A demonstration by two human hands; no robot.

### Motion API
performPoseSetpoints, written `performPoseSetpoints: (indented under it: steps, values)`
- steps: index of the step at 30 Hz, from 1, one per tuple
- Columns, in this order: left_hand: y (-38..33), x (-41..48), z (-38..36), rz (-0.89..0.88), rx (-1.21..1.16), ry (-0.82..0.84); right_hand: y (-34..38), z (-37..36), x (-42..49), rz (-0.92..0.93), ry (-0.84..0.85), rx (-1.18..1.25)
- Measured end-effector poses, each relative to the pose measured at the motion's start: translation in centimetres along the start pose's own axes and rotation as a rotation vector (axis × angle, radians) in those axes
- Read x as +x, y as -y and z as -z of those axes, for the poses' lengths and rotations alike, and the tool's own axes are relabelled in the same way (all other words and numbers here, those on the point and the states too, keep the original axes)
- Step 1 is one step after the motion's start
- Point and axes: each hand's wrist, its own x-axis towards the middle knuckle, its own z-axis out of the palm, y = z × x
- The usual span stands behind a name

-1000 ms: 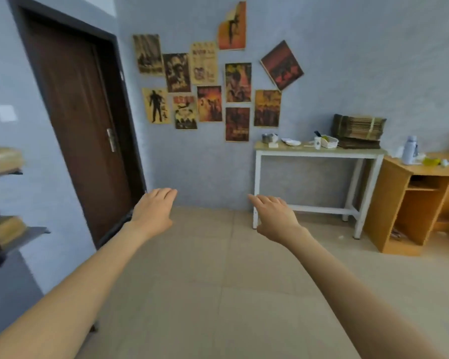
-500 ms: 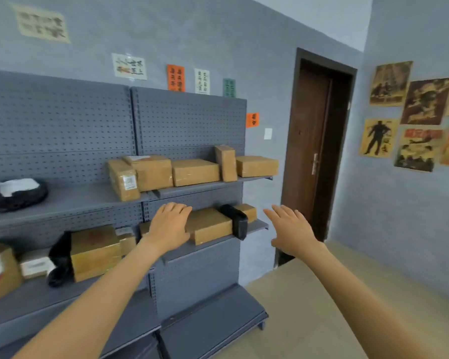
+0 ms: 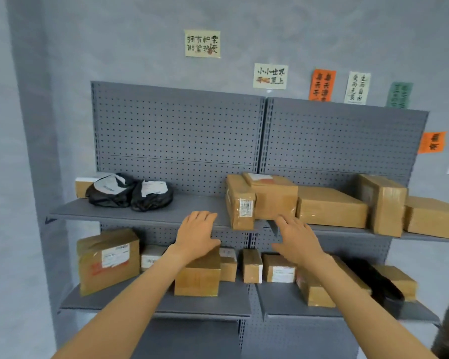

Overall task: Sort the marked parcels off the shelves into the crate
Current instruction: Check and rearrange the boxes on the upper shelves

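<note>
Hands reach toward grey shelves [image 3: 151, 212] of cardboard parcels [image 3: 331, 207]; left hand [image 3: 196, 235] and right hand [image 3: 297, 240] have fingers straight, holding nothing. Best checking labels for marks before grasping any box with both hands.

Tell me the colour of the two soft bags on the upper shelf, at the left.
The bags are black, each with a white label; the head view shows this best.

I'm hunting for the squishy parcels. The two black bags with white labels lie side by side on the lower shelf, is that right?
Not quite. The two black bags with white labels do lie side by side, but on the upper shelf, towards its left end, not on the lower one. The head view shows this.
</note>
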Motion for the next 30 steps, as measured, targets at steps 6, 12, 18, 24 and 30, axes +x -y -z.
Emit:
performPoseSetpoints:
  steps: [6,12,18,24,30]
  values:
    - [-2.7,7.8,-2.3,0.159,-0.444,0.075,-0.9,-0.1,11.1,0.01,-0.024,0.354]
    - [-4.0,13.2,-3.3,0.108,-0.526,0.082,-0.7,-2.9,15.9,-0.02,0.04,0.604]
    - [-3.3,14.1,-4.8,0.165,-0.484,-0.013,0.2,-4.1,16.9,0.044,0.017,0.805]
    - [0.3,13.8,-3.9,0.261,-0.653,-0.142,0.9,-4.9,17.9,-0.008,0.045,1.083]
    - [5.8,12.6,0.1,0.401,-1.17,-0.325,3.2,-7.1,18.7,-0.266,0.034,1.265]
